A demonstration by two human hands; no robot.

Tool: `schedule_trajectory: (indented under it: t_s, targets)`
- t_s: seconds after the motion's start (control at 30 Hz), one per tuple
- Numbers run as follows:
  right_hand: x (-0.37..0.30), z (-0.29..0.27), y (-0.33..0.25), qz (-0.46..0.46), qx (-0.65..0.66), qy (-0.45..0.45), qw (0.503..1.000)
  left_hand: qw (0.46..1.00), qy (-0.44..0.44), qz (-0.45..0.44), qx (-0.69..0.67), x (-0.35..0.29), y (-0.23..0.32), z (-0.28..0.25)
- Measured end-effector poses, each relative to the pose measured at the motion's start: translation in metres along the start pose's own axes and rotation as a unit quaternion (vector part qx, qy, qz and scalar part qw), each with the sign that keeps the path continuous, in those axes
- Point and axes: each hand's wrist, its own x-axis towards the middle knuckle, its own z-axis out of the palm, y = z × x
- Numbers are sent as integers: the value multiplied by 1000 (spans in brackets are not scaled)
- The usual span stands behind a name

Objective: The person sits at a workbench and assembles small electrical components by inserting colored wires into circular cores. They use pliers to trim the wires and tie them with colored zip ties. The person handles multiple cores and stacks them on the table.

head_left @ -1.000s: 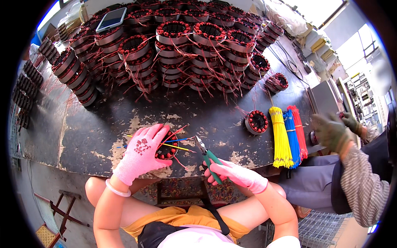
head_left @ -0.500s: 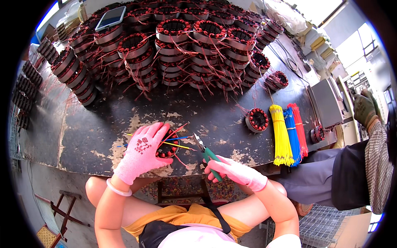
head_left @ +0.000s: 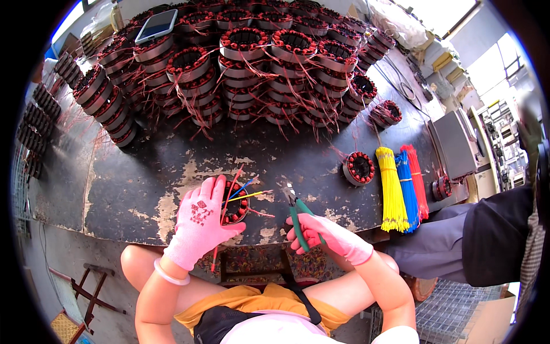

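My left hand, in a pink glove, lies over the left side of a ring-shaped motor stator with red windings, gripping it at the table's front edge. A red wire, a blue wire and a yellow wire stick out from beside its fingers across the ring. The red wire's lower end hangs below the hand. To the right, my right hand, also pink-gloved, holds green-handled pliers. Their handles are spread, and the jaws point up and away, apart from the wires. My left palm hides part of the stator.
Tall stacks of stators fill the back of the table, a phone on top. A single stator stands right, beside bundles of yellow wires, blue wires and red wires. A person in dark clothes sits at the right.
The pliers have drawn back right from the blue wire's tip, their handles wider apart. The blue and red wires now slant more upward. The co-worker's gloved hand at right has left its spot.
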Motion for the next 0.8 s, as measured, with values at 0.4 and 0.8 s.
schedule_trajectory:
  t_s: [0.4, 0.8]
  targets:
    - [7, 11, -15, 35, -69, -23, 997, 1000, 14, -4, -9, -2, -8, 2]
    - [10, 16, -10, -27, -48, 32, 998, 997, 62, -45, -10, -6, -3, 13]
